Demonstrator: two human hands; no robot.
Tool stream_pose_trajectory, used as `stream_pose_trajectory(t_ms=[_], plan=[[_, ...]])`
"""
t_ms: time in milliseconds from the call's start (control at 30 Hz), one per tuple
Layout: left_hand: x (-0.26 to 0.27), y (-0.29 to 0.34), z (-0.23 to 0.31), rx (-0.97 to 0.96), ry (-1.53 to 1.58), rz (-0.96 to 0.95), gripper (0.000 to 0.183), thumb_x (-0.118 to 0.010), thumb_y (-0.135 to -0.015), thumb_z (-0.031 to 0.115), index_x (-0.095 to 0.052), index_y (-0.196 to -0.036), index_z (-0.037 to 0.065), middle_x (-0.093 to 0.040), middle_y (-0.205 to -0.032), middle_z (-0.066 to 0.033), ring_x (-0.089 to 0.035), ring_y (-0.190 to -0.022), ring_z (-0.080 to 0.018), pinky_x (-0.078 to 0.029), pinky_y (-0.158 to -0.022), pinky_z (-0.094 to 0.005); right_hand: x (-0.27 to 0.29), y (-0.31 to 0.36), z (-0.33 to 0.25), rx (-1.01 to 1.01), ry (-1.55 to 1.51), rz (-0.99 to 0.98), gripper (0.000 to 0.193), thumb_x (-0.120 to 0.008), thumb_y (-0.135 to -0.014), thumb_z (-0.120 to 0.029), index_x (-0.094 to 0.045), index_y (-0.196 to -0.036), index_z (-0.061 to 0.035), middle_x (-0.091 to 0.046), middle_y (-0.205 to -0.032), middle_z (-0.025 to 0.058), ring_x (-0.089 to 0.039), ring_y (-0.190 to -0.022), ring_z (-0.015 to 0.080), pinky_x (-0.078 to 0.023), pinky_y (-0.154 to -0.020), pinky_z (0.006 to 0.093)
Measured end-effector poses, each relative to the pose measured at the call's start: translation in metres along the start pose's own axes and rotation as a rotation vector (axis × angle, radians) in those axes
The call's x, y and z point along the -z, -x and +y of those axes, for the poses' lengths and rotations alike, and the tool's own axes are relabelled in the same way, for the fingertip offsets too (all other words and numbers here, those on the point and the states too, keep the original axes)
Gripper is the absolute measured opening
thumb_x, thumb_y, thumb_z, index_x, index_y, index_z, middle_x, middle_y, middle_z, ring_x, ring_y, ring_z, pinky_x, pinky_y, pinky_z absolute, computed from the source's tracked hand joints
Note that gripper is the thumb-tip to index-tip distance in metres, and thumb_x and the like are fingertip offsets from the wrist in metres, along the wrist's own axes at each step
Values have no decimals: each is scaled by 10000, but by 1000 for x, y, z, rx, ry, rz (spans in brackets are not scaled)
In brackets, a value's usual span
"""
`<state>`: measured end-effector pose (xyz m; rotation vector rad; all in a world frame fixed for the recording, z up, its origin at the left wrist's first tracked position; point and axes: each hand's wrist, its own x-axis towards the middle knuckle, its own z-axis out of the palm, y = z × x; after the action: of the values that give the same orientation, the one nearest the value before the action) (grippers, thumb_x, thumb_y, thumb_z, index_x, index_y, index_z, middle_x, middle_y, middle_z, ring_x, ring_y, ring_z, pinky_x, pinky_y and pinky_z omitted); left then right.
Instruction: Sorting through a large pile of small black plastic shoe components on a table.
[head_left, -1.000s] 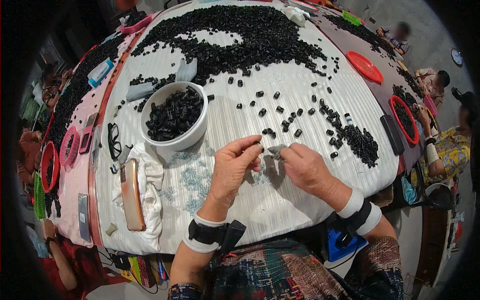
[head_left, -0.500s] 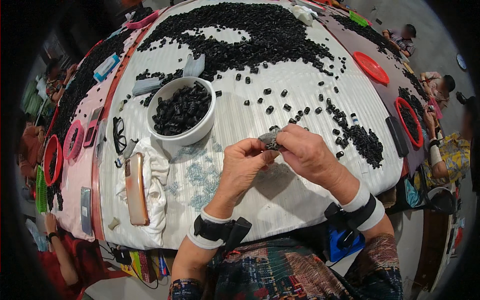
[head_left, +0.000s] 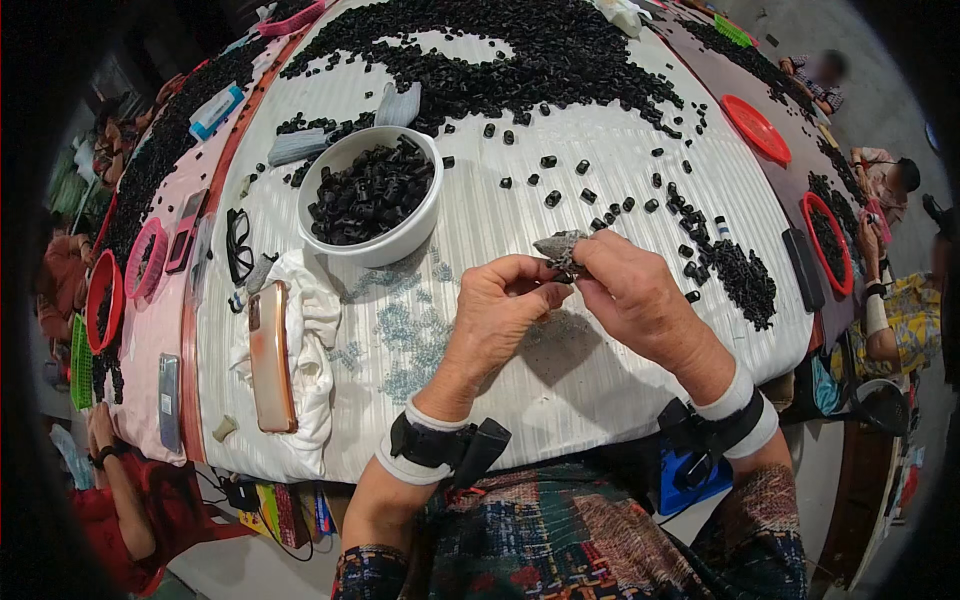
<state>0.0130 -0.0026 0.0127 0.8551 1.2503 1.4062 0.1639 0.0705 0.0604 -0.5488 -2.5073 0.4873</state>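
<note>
My left hand [head_left: 495,315] and my right hand [head_left: 640,295] meet over the near middle of the white-covered table, fingers pinched together. A grey, pointed cloth piece [head_left: 560,243] sticks out leftward at the right hand's fingertips; whether it is worn on a finger or held, I cannot tell. Something small and dark shows just below it between the fingertips, mostly hidden. Left of the hands lie small clear bluish bits [head_left: 405,340]. Beyond these stands a white bowl [head_left: 428,215] full of short black cylindrical parts [head_left: 370,195].
A large spread of black parts [head_left: 500,65] covers the far side; thin black pieces [head_left: 745,285] are heaped at right. At left lie a phone [head_left: 270,365] on white cloth [head_left: 315,350] and glasses [head_left: 238,245]. Other people work at neighbouring tables with red baskets [head_left: 755,128].
Both hands stay together and sit slightly higher in the picture. The grey cloth's pointed end shows more plainly now. The whole view has shifted a little.
</note>
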Motion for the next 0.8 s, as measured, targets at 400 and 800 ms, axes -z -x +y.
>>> stream_pose_trajectory(t_ms=[400, 800], plan=[[2, -3, -3, 6, 134, -38, 208, -720, -809, 102, -657, -974, -7, -672, -811, -54, -632, -715, -102, -512, -600, -222, -8, 3, -1, -59, -87, 166, 247, -592, -760, 77, -535, -993, 17, -559, -804, 128, -611, -687, 247, -499, -565, 335], [11, -9, -4, -51, 312, 63, 199, -688, -830, 69, -631, -1011, 9, -671, -849, -73, -659, -732, -147, -550, -581, -255, -6, -10, 6, -8, -99, 298, 201, -590, -786, 65, -568, -981, 17, -591, -811, 132, -613, -665, 213, -495, -553, 306]])
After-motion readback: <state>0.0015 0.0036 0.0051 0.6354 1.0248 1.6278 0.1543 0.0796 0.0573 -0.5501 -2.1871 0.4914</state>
